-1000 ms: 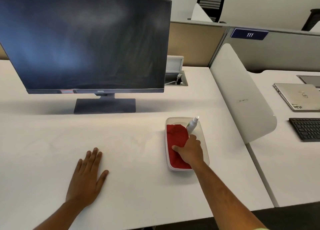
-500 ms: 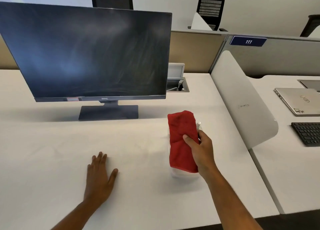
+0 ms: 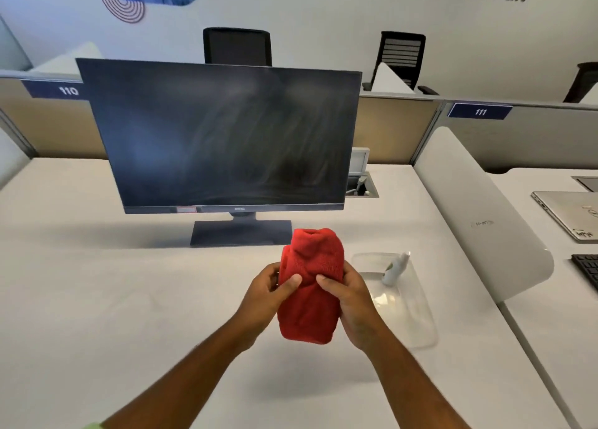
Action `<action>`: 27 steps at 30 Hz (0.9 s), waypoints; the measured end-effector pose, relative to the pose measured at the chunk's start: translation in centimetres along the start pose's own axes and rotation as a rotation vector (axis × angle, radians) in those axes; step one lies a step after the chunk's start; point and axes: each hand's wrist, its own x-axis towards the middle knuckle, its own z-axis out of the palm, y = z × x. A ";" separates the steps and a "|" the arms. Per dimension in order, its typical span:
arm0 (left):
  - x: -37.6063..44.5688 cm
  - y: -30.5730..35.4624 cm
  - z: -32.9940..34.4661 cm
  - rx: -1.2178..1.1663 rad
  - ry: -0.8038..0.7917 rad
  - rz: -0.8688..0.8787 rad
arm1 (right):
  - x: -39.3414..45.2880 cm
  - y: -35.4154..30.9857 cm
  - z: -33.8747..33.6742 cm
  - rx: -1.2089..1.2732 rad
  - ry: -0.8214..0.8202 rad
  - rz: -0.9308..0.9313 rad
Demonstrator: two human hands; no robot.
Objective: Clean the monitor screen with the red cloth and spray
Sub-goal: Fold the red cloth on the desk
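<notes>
Now both hands are on the red cloth [image 3: 310, 286], holding it up above the white counter [image 3: 113, 315], just in front of the monitor [image 3: 223, 137]. The left hand [image 3: 263, 294] grips the cloth's left side, thumb pressed onto the front and the other fingers curled round behind it. The right hand [image 3: 351, 302] mirrors it on the right side, thumb pinching the cloth from the front, fingers wrapped round the back. The cloth hangs bunched between them, its top edge rising over the foot of the monitor stand [image 3: 241, 231]. The monitor stands upright at the back of the counter, screen dark and streaky. Off to the right, near the right hand, sits a clear plastic tray [image 3: 407, 318] on the counter, and the white spray bottle [image 3: 394, 268] lies tilted in its far end, apart from both hands. Beyond a white divider [image 3: 479, 215], a closed laptop [image 3: 569, 212] and a keyboard [image 3: 587, 267] rest on the neighbouring desk.
</notes>
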 end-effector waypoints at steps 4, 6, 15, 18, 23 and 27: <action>-0.2 -0.7 -3.7 -0.139 -0.039 -0.084 | -0.3 0.9 2.7 -0.033 -0.053 -0.009; -0.3 -1.1 -5.2 -0.212 -0.063 -0.108 | -0.4 1.3 3.6 -0.060 -0.056 0.007; -0.2 -1.2 -7.6 -0.177 -0.007 -0.171 | -0.5 2.5 8.9 -0.130 -0.001 0.244; -0.3 -1.1 -8.3 -0.157 0.015 -0.184 | -0.5 2.9 9.7 0.052 -0.100 0.351; -0.4 -0.8 -10.1 -0.174 0.063 -0.178 | 0.3 3.3 10.0 -0.059 -0.051 0.251; -0.8 -1.6 -12.7 -0.261 0.179 -0.157 | 1.0 3.7 8.8 -0.051 0.055 0.301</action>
